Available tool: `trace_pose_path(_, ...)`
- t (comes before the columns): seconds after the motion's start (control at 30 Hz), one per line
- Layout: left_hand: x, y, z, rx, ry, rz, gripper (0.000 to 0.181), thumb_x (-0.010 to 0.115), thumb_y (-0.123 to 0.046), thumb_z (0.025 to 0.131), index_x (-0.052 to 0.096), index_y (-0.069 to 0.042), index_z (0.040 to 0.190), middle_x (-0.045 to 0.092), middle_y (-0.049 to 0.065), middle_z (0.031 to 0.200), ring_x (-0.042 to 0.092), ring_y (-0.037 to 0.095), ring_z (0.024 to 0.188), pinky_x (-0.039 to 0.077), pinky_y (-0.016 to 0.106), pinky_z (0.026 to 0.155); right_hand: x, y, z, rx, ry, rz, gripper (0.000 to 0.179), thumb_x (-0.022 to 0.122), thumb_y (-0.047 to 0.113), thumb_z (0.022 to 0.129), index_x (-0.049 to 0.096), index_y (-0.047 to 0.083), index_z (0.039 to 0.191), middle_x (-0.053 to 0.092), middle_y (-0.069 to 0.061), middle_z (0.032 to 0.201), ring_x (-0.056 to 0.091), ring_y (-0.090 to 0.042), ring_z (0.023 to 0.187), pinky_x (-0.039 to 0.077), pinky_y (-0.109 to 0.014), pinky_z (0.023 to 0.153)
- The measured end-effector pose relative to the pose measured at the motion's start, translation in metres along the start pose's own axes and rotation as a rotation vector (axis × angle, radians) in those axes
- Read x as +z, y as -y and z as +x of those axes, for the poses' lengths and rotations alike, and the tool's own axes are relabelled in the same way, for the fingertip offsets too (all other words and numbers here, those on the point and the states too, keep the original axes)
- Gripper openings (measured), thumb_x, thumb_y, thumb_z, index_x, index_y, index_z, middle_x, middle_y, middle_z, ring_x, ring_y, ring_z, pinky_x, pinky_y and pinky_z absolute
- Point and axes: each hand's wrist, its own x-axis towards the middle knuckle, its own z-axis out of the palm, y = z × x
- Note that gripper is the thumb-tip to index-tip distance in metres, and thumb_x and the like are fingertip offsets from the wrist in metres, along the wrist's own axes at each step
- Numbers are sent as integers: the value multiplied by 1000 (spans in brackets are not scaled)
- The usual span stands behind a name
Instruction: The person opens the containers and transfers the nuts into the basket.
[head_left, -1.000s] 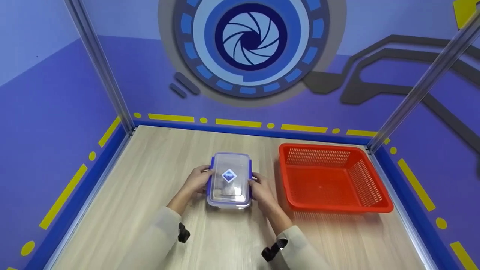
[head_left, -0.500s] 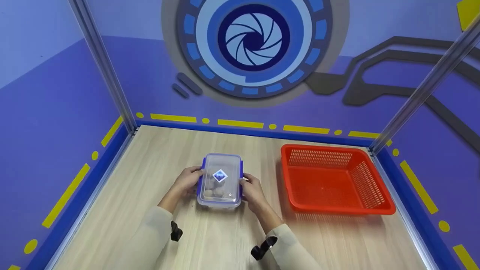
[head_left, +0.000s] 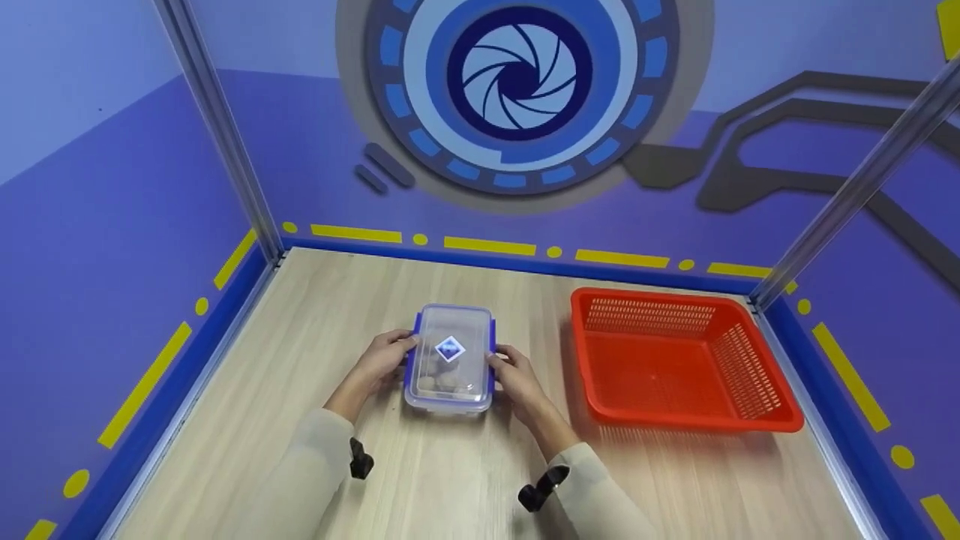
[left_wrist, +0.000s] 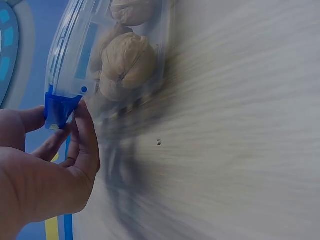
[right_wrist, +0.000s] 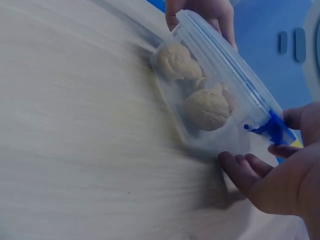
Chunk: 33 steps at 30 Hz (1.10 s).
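A clear food storage container [head_left: 451,379] with purple-blue side latches sits between both hands, over the middle of the wooden table. Its lid bears a diamond-shaped label [head_left: 450,349]. Inside lie several walnuts [left_wrist: 129,59], which show through the clear wall in both wrist views. My left hand [head_left: 384,356] pinches the left latch [left_wrist: 61,110] between thumb and fingers. On the opposite side my right hand [head_left: 521,375] grips the container at the right latch [right_wrist: 274,129], thumb on top and fingers below.
To the right stands a red plastic basket [head_left: 652,375] with perforated sides. Blue-purple panels [head_left: 480,217] with yellow marks wall the table [head_left: 337,285] at the back and sides. Metal posts [head_left: 225,135] rise at the back corners.
Both hands and the container shifted left, away from the basket, between one second and half a second ago. The walnuts show more plainly through the lid now. The camera view has drifted slightly.
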Motion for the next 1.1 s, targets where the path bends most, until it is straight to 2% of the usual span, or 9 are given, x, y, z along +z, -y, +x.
trace_pose_path(0.1,7,-1,4,15,5,-21,45,58,-28,110,57,-4,149,69,14,119,68,22,96,59,37,79,-7,4,1,-4,-22,-21,44,56,20,110,52,-3,147,67,-24,123,70,-29,102,61,-40,81)
trace_pose_path(0.23,18,-3,7,16,21,-44,43,58,-26,110,58,-4,147,70,14,116,70,22,93,61,36,76,-18,8,1,20,-54,-44,44,56,21,110,54,-2,147,67,-25,123,69,-30,102,61,-38,79)
trace_pose_path(0.47,32,-5,12,13,16,-23,41,57,-25,110,59,-5,146,70,13,113,69,19,86,59,33,69,-33,8,3,46,-86,-53,45,59,21,108,55,-3,146,70,-21,112,70,-26,89,59,-38,74)
trace_pose_path(0.67,38,-3,15,20,7,-51,38,57,-25,110,62,-3,140,70,10,106,68,17,82,58,31,67,-37,9,5,29,-93,-61,42,59,19,108,55,-6,141,70,-25,113,71,-28,88,60,-37,70)
trace_pose_path(0.87,41,1,18,18,-1,-105,35,60,-27,110,66,1,129,69,5,92,67,13,73,57,28,63,-37,7,7,7,-133,-71,32,56,20,109,59,-4,130,68,-20,104,68,-25,84,57,-33,65)
trace_pose_path(0.97,42,3,20,44,-19,-82,32,59,-27,110,67,1,125,66,4,92,64,11,73,55,28,63,-37,7,8,-5,-142,-81,26,56,20,109,59,-2,121,65,-17,97,64,-23,80,55,-32,62)
trace_pose_path(1.1,44,6,22,80,-40,-26,35,57,-28,111,65,1,128,65,6,101,63,13,81,55,29,67,-38,7,8,-6,-129,-102,20,54,18,110,56,-1,113,59,-12,90,60,-21,76,52,-31,60)
